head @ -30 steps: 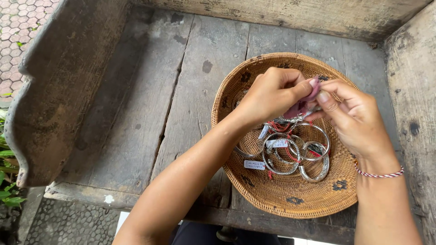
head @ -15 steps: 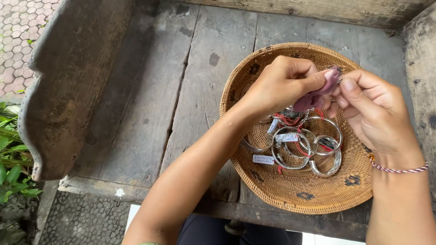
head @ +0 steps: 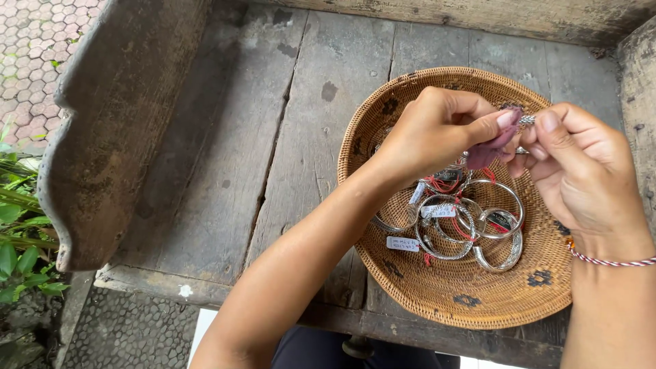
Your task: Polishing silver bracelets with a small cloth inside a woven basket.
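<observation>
Fingers (head: 509, 123) pinched on purple cloth (head: 488, 152)

Bare bench planks (head: 273, 137) left of basket (head: 410, 287); raised sides hem them.

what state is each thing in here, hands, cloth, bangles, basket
left hand: pinching the purple cloth
right hand: fingertips on a small silver piece
purple cloth: crumpled, against the silver piece
small silver piece: held above the basket
silver bangles: piled, tagged, in the basket
woven basket: resting on the wooden bench
</observation>
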